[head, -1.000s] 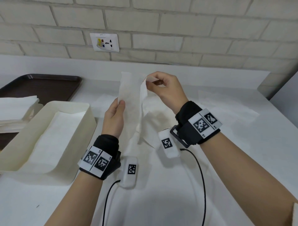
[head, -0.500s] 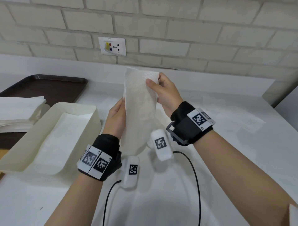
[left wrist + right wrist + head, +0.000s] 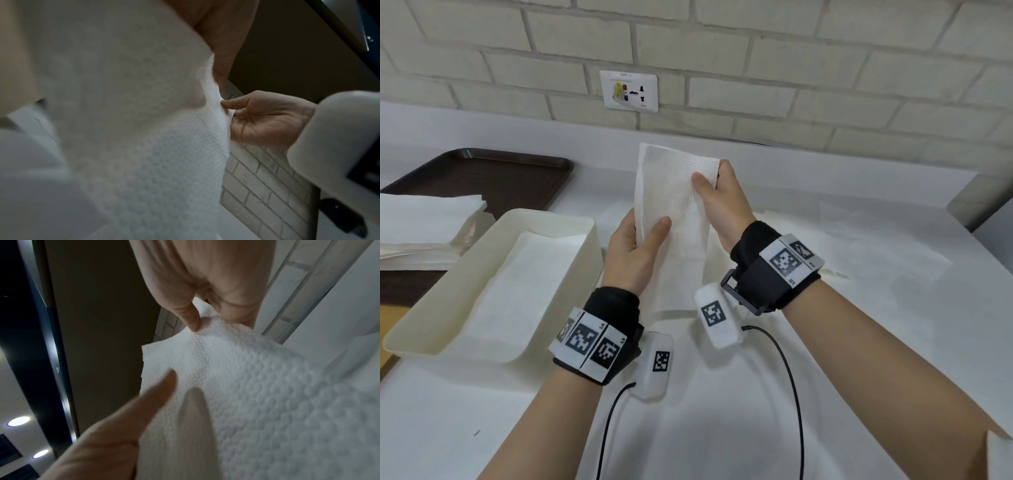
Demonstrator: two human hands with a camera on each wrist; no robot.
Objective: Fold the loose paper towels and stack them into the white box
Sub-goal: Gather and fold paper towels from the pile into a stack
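Note:
A white embossed paper towel hangs upright above the table, folded lengthwise into a narrow strip. My left hand pinches its left edge at mid-height, thumb on the front. My right hand pinches its upper right corner between thumb and fingers. The towel fills the left wrist view, with the right hand at its edge. In the right wrist view the towel is pinched at its top by my right hand. The white box sits left of my hands with a folded towel lying flat inside.
A dark brown tray lies at the back left, with a stack of white towels over it. Loose towels lie spread on the white table to the right. A brick wall with a socket stands behind.
The towel went from a twisted, half-open sheet to a flat folded strip. My right hand swung its corner over to meet the other edge, and my left thumb came onto the front.

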